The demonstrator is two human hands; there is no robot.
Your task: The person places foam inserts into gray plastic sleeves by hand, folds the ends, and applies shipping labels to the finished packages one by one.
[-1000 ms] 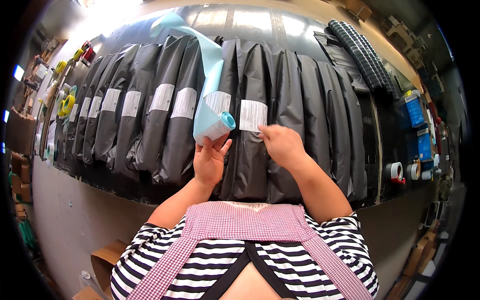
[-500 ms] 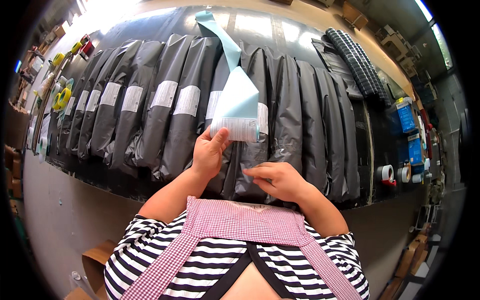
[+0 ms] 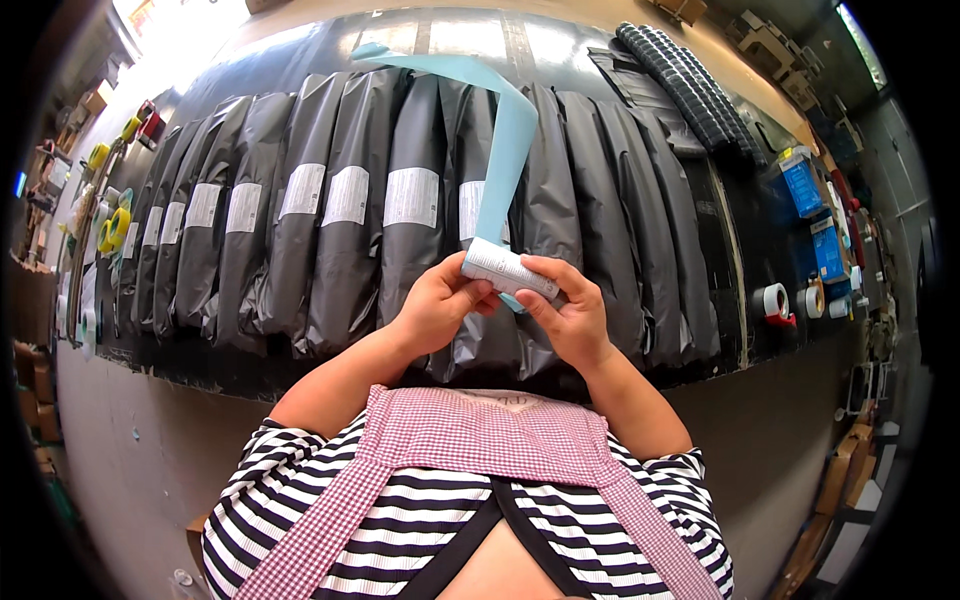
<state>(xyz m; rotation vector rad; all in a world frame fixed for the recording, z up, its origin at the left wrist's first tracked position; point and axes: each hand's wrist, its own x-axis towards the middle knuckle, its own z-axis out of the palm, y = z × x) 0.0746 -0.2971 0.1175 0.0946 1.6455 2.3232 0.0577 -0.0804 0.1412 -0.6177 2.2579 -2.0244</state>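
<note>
A roll of white printed labels (image 3: 508,270) is held between my two hands, over the near part of a row of packages. Its light blue backing strip (image 3: 512,140) trails away from it across the packages. My left hand (image 3: 445,303) grips the roll's left end, thumb and fingers closed. At the right end, my right hand (image 3: 570,310) pinches it between thumb and fingers. Beneath lie several long grey plastic-wrapped packages (image 3: 345,260) side by side. Many on the left and in the middle carry a white label (image 3: 411,197); those on the right show none.
The packages rest on a black table (image 3: 740,350). Dark ribbed rolls (image 3: 690,95) lie at its far right. Blue boxes (image 3: 805,185) and tape rolls (image 3: 776,302) sit along the right edge, yellow tape rolls (image 3: 115,230) along the left.
My right hand has come up and taken hold of the label roll's right end. The roll has moved slightly right and tilted, and its blue strip has swung into a bend.
</note>
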